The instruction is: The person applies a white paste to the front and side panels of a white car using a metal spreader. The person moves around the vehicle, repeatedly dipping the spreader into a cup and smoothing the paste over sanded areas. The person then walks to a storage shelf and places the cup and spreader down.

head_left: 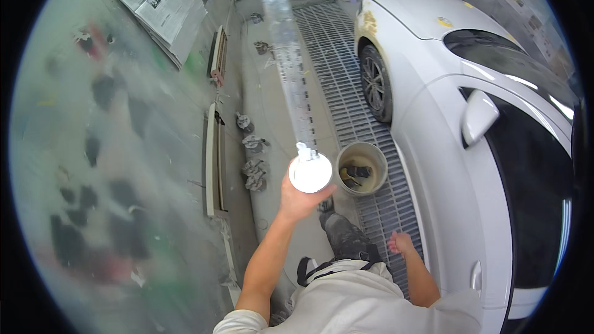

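Observation:
My left hand (pixel 297 198) is wrapped round a white cup (pixel 311 174), seen from above with bright white inside. A long silvery mixing stick with dark scale marks (pixel 288 55) stands up out of the cup at its far rim. My right hand (pixel 399 242) hangs lower at my side near the car, fingers loosely curled and apart, with nothing visible in it. Just right of the cup, a pale bucket (pixel 382 167) stands on the floor grating with dark and yellow items in murky contents.
A white car (pixel 427 148) with yellowish patches fills the right side. Floor grating (pixel 328 62) runs along it. At left are a paint-spattered wall (pixel 105 167) with pinned newspapers (pixel 161 12), wall vents (pixel 215 154), and crumpled grey bundles (pixel 253 173) along the wall's foot.

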A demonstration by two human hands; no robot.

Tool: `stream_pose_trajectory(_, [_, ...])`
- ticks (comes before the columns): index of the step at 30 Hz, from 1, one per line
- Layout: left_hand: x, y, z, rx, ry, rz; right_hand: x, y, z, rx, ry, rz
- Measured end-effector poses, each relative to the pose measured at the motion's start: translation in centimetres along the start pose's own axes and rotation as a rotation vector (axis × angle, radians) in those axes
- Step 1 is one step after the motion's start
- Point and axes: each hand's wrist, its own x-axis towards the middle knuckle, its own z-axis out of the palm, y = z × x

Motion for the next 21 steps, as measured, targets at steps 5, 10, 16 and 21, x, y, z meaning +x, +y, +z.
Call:
stream_pose_trajectory(5, [12.6,-6.1,-8.1,-0.038,0.123,0.010,12.8,-8.3,7.8,-0.180,-0.001,0.156])
stream_pose_trajectory(10, [26.7,-7.6,-13.9,0.001,0.169,-0.022,19.8,-29.8,17.9,-0.243,-0.073,-0.086])
stream_pose_trajectory(16, [42.7,-10.3,-17.3,0.014,0.258,-0.002,21.8,-56.0,28.3,-0.156,-0.197,-0.513])
stream_pose_trajectory(21, [57.9,-16.5,-20.0,0.014,0.260,0.043,32.3,-69.0,30.7,-0.144,-0.159,-0.476])
